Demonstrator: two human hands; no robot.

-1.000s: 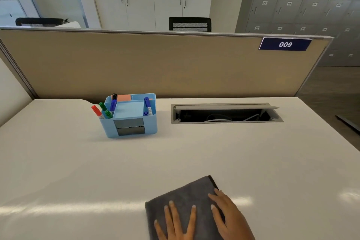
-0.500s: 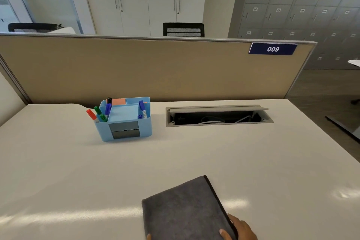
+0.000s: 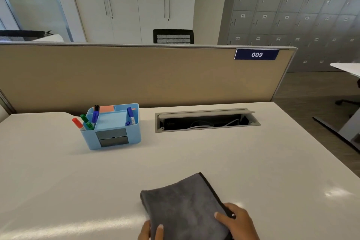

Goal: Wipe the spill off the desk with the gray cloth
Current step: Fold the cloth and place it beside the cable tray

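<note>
the gray cloth lies folded flat on the white desk, at the near edge, right in front of us. our right hand grips its near right corner, the thumb on top of the fabric and the other fingers curled round the dark hem, so it looks like a pinch on the edge. our left hand is at the near left corner, only partly in view: the thumb presses on top and the rest seems tucked beside or under the cloth, so we cannot tell how those fingers are set.

we see no clear puddle or stain anywhere on the desk, only bright glare streaks near the front, so we cannot say where the spill is.

to wipe well, we judge it best to flatten a palm onto the cloth rather than hold it by the corners, press evenly, and push in slow overlapping strokes so liquid is soaked up instead of smeared. we should keep the fold closed so a dry face stays in reserve. the blue pen holder and the open cable tray sit well apart at the back; strokes should stop short of the tray so nothing wet reaches the cables.
</note>
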